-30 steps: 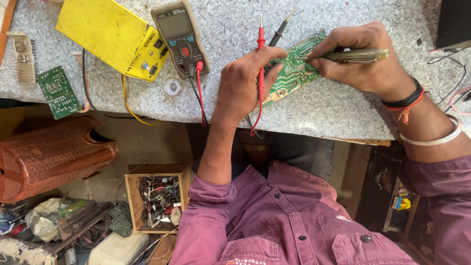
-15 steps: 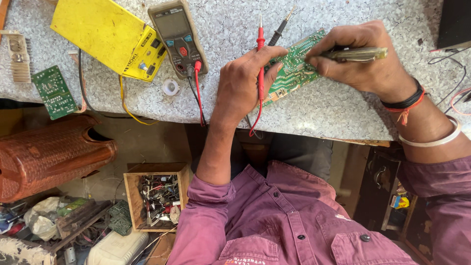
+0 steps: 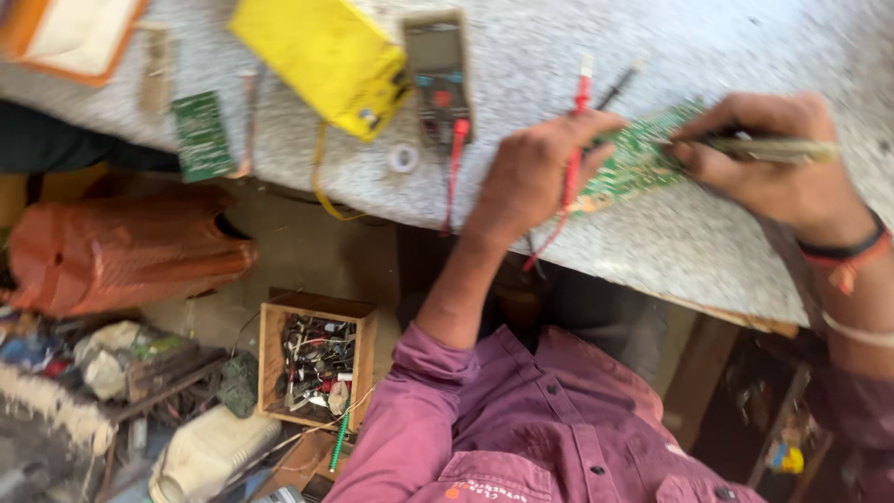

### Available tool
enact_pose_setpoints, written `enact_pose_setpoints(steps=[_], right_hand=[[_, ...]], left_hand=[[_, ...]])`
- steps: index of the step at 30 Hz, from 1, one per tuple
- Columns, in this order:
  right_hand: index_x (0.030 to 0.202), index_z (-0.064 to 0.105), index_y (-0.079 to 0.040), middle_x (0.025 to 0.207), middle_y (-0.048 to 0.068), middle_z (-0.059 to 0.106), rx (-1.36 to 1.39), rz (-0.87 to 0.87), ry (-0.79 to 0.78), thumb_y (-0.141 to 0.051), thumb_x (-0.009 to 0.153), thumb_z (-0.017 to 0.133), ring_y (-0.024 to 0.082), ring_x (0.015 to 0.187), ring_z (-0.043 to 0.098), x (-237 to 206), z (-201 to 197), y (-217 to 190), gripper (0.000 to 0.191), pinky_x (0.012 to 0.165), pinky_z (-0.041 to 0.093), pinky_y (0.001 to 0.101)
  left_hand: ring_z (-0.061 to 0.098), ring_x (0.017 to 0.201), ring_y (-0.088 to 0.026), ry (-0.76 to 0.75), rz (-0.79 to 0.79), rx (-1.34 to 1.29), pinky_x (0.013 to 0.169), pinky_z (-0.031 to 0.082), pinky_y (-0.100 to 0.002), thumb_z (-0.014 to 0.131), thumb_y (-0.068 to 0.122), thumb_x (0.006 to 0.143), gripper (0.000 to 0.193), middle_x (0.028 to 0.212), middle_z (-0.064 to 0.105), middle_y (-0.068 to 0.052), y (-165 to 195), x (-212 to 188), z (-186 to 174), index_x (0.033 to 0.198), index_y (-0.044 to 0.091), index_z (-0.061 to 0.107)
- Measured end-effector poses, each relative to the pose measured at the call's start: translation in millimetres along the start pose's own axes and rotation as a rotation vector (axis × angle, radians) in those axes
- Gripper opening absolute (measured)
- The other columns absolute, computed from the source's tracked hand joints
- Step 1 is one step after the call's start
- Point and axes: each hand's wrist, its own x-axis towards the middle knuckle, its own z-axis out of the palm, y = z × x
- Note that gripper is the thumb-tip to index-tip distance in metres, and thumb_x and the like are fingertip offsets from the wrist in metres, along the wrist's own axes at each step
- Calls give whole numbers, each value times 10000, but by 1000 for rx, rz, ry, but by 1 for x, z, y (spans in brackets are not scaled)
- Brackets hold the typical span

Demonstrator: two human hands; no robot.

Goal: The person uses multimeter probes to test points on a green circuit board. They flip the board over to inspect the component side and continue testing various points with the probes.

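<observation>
- Hands keep the same grips as a moment ago; only the view has swung and blurred, sliding the whole tabletop rightward and tilting it.
- Left hand stays closed over the near end of the green circuit board, pinning it on the speckled tabletop close to the front edge, with the red probe running beneath the fingers.
- Right hand stays pinched around a slim metal tool, tip set at the board's far-right part; exact contact too blurred to tell.
- Still parked, as before: multimeter toward the back edge, yellow box just left of it, small green board at the front-left edge.
- Below the edge, wooden box of parts and orange bag on the floor.
- Judging by the unchanged hold, work on the board continues at the same spot.
</observation>
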Motion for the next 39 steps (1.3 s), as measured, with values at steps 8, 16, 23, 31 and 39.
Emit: enact_pose_setpoints(steps=[8, 16, 23, 31, 39], right_hand=[[1093, 728, 22, 909, 84, 751, 119, 64, 28, -77, 1025, 753, 69, 796, 687, -5, 11, 0, 123, 726, 545, 198], [1103, 727, 33, 936, 98, 756, 79, 63, 43, -51, 1023, 760, 87, 809, 688, -8, 14, 14, 121, 739, 550, 211], [1104, 724, 35, 928, 101, 756, 43, 35, 33, -50, 1033, 755, 91, 802, 695, -7, 12, 9, 116, 732, 556, 214], [1104, 723, 36, 933, 104, 756, 28, 42, 29, -53, 1020, 759, 98, 813, 702, -8, 12, 5, 128, 735, 559, 219], [1075, 723, 37, 950, 95, 761, 49, 13, 30, -4, 976, 730, 96, 845, 714, -6, 9, 1, 107, 769, 563, 220]], left_hand=[[762, 962, -301, 12, -11, 14, 814, 605, -419, 687, 310, 996, 288, 1084, 762, -99, 1, -8, -14, 1264, 213, 648], [751, 969, -317, 26, -9, -3, 819, 593, -434, 697, 299, 978, 312, 1075, 761, -91, 0, -10, -15, 1276, 225, 644], [753, 959, -312, 9, -34, 1, 806, 592, -434, 701, 316, 964, 329, 1073, 763, -93, -1, -9, -13, 1275, 226, 649], [757, 955, -315, 0, -45, 5, 802, 596, -437, 700, 320, 964, 334, 1068, 766, -96, 1, -10, -14, 1282, 233, 649], [753, 959, -320, 35, -11, -6, 808, 594, -439, 704, 321, 961, 325, 1072, 765, -99, 3, -9, -17, 1268, 233, 644]])
